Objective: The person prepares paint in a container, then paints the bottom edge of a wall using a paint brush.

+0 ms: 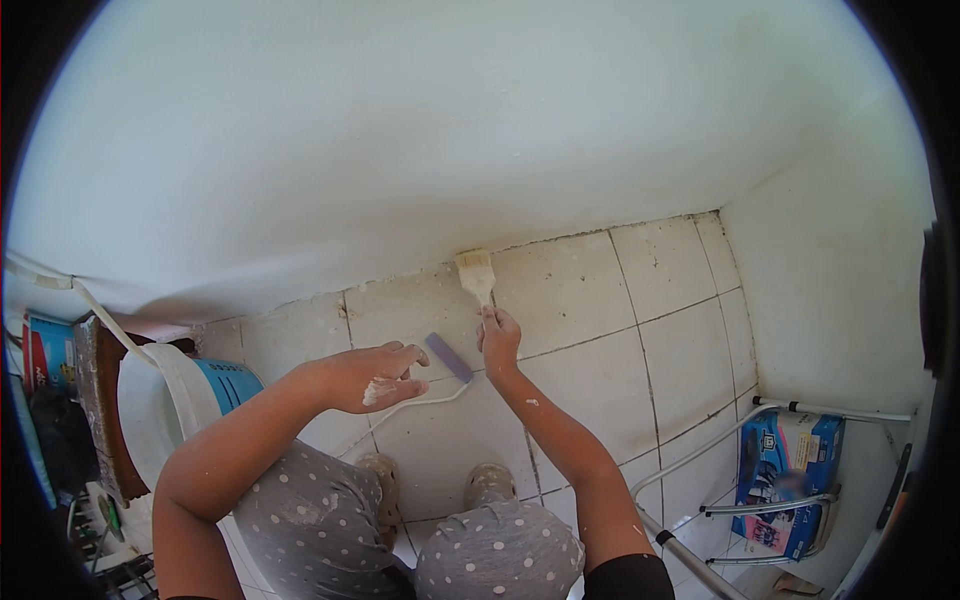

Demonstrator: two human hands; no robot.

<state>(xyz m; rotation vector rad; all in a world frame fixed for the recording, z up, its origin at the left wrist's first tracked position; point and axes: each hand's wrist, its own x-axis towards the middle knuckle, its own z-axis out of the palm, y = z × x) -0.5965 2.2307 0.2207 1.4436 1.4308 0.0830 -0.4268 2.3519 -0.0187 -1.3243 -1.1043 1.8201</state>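
Paintbrush (477, 275) at the foot of a pale wall

From my distant seat, the white wall (500, 120) fills the upper frame, with the tiled floor (575, 290) below it. A folding metal frame (690, 562) stands at lower right and a white-and-blue bucket (228, 378) at left, to my mind set aside to leave the middle free. My left hand (375, 380), smeared white, hangs with fingers loosely spread and half curled, holding nothing I can see, probably for balance. Near it, just right of it, a purple-sleeved roller (449, 358) lies on the floor, within easy reach. My right hand (498, 338) has its fingers closed round the brush's handle, I judge so the bristles can follow the seam. The brush sits at centre frame, bristles toward the wall's base; whether they touch it, I cannot tell. It is broad, flat and off-white, with yellowish bristles.
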